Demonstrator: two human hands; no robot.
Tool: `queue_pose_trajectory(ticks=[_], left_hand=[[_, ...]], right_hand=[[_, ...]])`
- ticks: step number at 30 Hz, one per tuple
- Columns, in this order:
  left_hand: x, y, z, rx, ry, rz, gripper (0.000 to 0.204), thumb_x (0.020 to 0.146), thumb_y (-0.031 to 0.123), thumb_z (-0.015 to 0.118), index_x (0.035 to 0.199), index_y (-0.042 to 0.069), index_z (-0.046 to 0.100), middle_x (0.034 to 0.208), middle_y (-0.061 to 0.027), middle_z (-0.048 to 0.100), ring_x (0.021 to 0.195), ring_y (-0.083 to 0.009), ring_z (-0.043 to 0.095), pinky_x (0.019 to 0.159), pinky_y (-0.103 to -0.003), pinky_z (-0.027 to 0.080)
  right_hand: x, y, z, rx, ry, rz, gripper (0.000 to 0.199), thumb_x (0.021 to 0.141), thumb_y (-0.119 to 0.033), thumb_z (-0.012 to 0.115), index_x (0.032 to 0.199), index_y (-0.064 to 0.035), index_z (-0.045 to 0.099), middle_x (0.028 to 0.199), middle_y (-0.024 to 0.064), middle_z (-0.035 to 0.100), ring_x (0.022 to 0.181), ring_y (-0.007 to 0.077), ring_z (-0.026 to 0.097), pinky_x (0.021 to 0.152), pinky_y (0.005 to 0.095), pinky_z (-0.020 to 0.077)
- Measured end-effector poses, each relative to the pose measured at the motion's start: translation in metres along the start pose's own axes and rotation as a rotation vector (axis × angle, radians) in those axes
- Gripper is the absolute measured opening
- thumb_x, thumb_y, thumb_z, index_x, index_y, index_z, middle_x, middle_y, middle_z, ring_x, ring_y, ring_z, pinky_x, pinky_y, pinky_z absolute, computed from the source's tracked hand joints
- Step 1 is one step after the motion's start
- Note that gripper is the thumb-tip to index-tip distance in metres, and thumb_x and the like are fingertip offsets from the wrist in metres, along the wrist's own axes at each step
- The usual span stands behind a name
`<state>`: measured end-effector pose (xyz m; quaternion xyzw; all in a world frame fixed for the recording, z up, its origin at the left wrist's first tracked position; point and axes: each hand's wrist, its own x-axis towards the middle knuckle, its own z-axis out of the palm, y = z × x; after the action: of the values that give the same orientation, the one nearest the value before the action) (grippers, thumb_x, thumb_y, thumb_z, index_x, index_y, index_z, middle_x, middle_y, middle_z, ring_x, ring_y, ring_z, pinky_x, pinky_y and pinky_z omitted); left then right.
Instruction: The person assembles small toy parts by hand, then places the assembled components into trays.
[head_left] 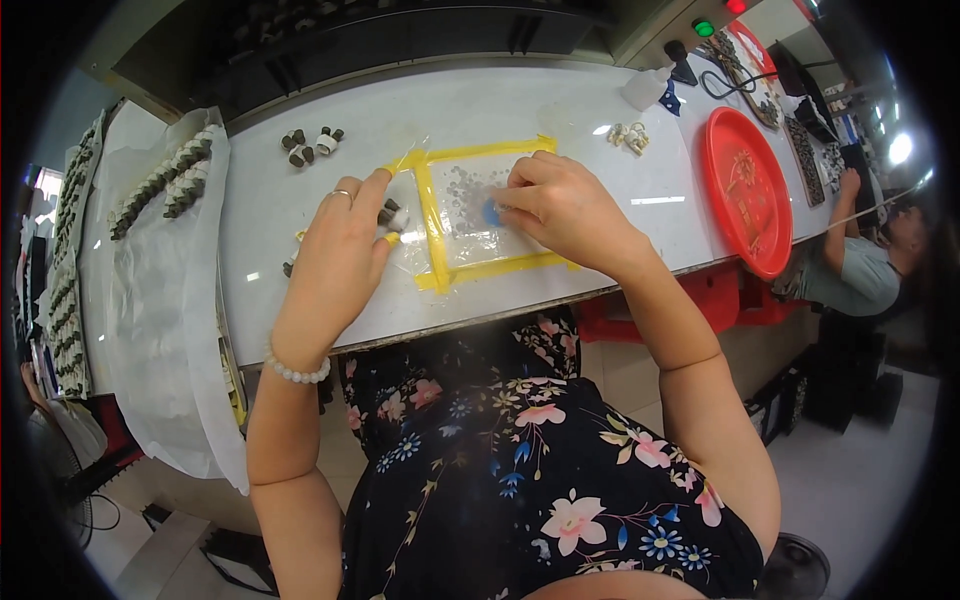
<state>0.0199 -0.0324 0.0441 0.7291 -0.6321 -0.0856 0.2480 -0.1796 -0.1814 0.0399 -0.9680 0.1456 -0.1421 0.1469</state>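
Note:
My left hand (340, 240) is over the white table, with yellow covers on its thumb and index fingertips. These two fingers are apart, and small dark-and-white pieces (397, 217) show between them. To its right, yellow tape (434, 215) frames a rectangle of clear film with many small grey dots (468, 190). Above this film my right hand (562, 208) has its fingers pinched together. A small blue thing (491, 212) shows at its fingertips; whether they grip it or something smaller is hidden.
More dark-and-white pieces (312, 147) lie beyond my left hand. A pale cluster (630, 138) and a red tray (716, 200) are on the right. Rows of pieces (172, 182) rest on white sheeting (160, 330) at left. A co-worker (860, 260) sits far right.

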Motion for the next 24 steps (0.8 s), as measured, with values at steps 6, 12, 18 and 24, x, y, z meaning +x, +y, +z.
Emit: queue_pose_trajectory(ticks=[6, 12, 18, 24], left_hand=[[0.008, -0.007, 0.006, 0.029, -0.104, -0.005, 0.035, 0.070, -0.001, 0.063, 0.104, 0.006, 0.059, 0.099, -0.0156, 0.053, 0.092, -0.0326, 0.055, 0.078, -0.039, 0.047], [0.008, -0.011, 0.011, 0.031, -0.056, 0.107, 0.026, 0.069, 0.001, 0.064, 0.094, 0.001, 0.060, 0.096, -0.0145, 0.055, 0.091, -0.0315, 0.054, 0.078, -0.039, 0.047], [-0.001, 0.005, 0.008, -0.338, -0.064, -0.067, 0.027, 0.069, -0.003, 0.064, 0.096, -0.004, 0.060, 0.092, -0.0148, 0.061, 0.087, -0.0245, 0.059, 0.079, -0.032, 0.048], [-0.029, 0.028, 0.048, -1.217, 0.087, -0.284, 0.030, 0.075, -0.010, 0.062, 0.104, -0.006, 0.055, 0.099, -0.0099, 0.062, 0.091, -0.0131, 0.060, 0.083, -0.026, 0.049]], right_hand=[[-0.008, 0.002, -0.001, 0.220, 0.089, 0.107, 0.020, 0.073, -0.008, 0.070, 0.093, -0.0033, 0.070, 0.083, 0.0085, 0.061, 0.079, 0.0240, 0.057, 0.071, 0.0321, 0.0477], [-0.013, 0.001, 0.003, 0.335, 0.177, 0.143, 0.021, 0.075, -0.008, 0.071, 0.095, -0.0031, 0.069, 0.084, 0.0080, 0.061, 0.081, 0.0224, 0.058, 0.070, 0.0304, 0.0476], [-0.012, 0.002, 0.000, 0.203, 0.128, 0.097, 0.020, 0.073, -0.006, 0.071, 0.094, -0.0042, 0.069, 0.084, 0.0082, 0.061, 0.080, 0.0227, 0.057, 0.068, 0.0305, 0.0478], [-0.013, -0.008, -0.002, 0.504, 0.225, 0.153, 0.023, 0.073, -0.005, 0.072, 0.096, -0.0014, 0.069, 0.087, 0.0089, 0.064, 0.082, 0.0189, 0.059, 0.071, 0.0283, 0.0474]])
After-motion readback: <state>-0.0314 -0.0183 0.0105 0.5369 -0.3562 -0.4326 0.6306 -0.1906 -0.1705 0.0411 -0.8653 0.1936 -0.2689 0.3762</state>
